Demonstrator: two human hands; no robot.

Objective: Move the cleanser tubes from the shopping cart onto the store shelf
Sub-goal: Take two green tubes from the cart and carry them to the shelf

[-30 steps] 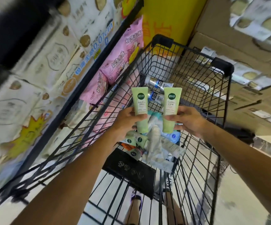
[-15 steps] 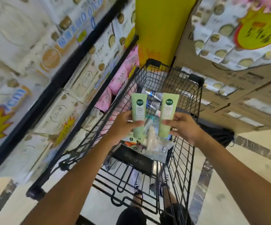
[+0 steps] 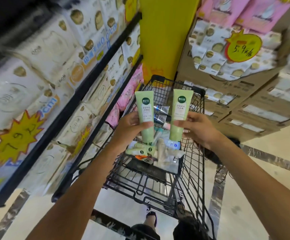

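Here the left hand (image 3: 128, 129) and right hand (image 3: 198, 129) each pinch a green tube, left tube (image 3: 145, 115) and right tube (image 3: 179, 113), upright above the cart (image 3: 199, 153); more tubes (image 3: 140, 150), seemingly alike, lie inside.

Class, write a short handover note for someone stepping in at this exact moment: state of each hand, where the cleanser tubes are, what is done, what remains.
Left hand: grips one green cleanser tube, held upright above the cart.
Right hand: grips a second green cleanser tube, also upright, beside the first and apart from it.
Shopping cart: more green tubes lie in the basket with other toiletries.
Store shelf runs along the left, stocked with white packs.
Done: two tubes lifted out of the cart.
Left: place both on the shelf, then return for the tubes in the basket.
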